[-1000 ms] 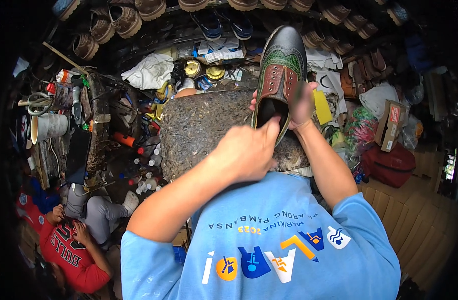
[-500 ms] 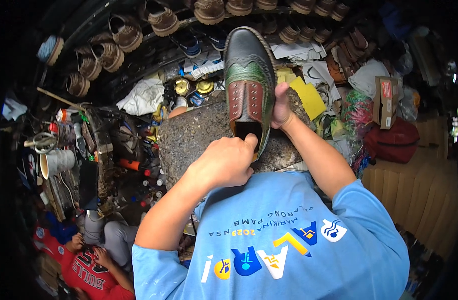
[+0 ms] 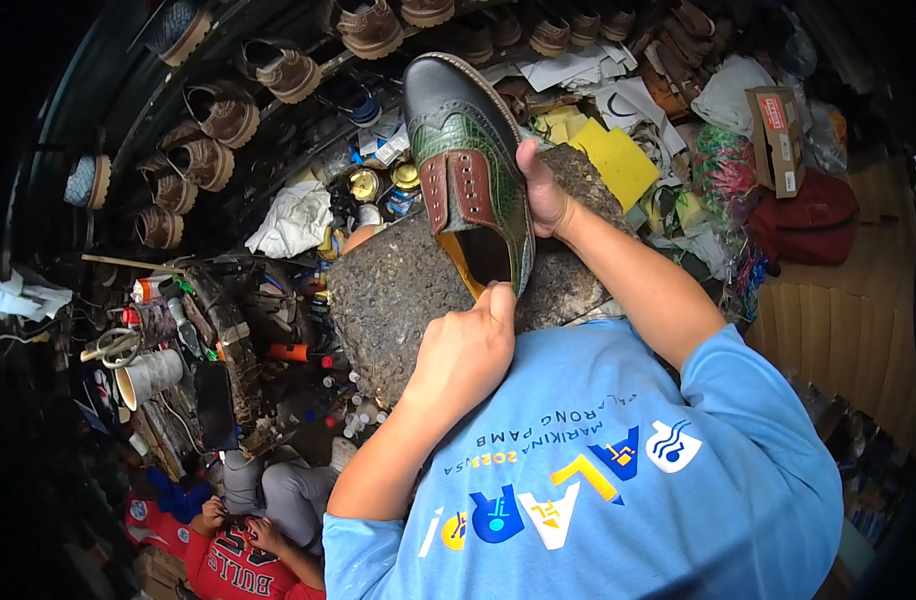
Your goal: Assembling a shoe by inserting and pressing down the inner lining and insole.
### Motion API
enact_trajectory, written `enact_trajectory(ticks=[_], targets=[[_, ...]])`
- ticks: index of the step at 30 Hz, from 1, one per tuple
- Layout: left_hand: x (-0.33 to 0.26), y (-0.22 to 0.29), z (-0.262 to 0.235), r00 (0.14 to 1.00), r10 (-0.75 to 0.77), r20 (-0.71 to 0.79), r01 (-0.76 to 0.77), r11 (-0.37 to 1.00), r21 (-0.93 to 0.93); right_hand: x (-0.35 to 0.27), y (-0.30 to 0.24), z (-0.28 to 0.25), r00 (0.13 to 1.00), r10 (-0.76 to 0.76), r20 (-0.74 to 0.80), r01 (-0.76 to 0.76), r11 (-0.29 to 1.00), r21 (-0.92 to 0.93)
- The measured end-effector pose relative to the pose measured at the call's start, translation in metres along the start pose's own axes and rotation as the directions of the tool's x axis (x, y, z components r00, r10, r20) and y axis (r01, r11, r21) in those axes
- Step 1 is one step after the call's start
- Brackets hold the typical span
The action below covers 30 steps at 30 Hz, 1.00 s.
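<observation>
A lace-less leather shoe [image 3: 469,188] is held above a rough stone block [image 3: 383,290], toe pointing away from me. It has a black wingtip toe, green textured sides, a reddish-brown eyelet panel and a yellowish lining at the opening. At the heel, my left hand [image 3: 466,340] is closed, thumb and fingers pinching the back rim. My right hand [image 3: 546,192] holds the right side of the shoe from beneath, thumb up along the edge; its other fingers are hidden behind the shoe.
Brown shoes [image 3: 223,112] line racks at the far left and back. Yellow sheets [image 3: 615,165], open tins [image 3: 363,184] and crumpled white paper [image 3: 291,220] lie beyond the block. A cluttered bench [image 3: 228,350] stands left, near a seated person in red [image 3: 240,565]. A cardboard box [image 3: 775,140] sits right.
The shoe has turned so its toe leans left. My left thumb has shifted from inside the opening to the heel's back rim. The whole view has swung somewhat.
</observation>
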<state>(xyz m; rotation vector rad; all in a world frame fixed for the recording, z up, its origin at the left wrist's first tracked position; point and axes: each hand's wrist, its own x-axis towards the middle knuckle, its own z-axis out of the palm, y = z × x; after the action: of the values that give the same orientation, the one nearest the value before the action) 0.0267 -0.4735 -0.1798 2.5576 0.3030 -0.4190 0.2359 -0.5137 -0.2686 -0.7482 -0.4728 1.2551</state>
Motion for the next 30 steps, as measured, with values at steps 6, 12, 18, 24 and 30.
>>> enact_trajectory(ticks=[6,12,18,24,30], targets=[[-0.027,-0.033,-0.028,0.807,-0.127,-0.577,-0.196,0.863,-0.465,-0.010,-0.005,-0.020,0.998,-0.040,-0.040,0.045,0.993,0.108],[0.030,-0.101,-0.007,0.793,-0.314,-0.522,0.083,0.905,-0.418,-0.035,-0.026,-0.013,0.994,0.013,-0.111,0.013,0.973,0.229],[0.125,-0.150,0.040,0.944,-0.299,-0.137,0.276,0.947,-0.163,-0.072,-0.021,-0.002,0.981,0.103,0.164,-0.183,0.775,0.605],[0.124,-0.128,0.031,0.964,-0.257,-0.075,0.248,0.962,-0.111,-0.116,-0.032,-0.011,0.999,0.036,-0.005,-0.020,0.668,0.744],[0.110,-0.119,0.031,0.944,-0.281,-0.173,0.273,0.960,-0.068,-0.111,-0.038,-0.009,0.999,0.051,-0.008,-0.026,0.624,0.781]])
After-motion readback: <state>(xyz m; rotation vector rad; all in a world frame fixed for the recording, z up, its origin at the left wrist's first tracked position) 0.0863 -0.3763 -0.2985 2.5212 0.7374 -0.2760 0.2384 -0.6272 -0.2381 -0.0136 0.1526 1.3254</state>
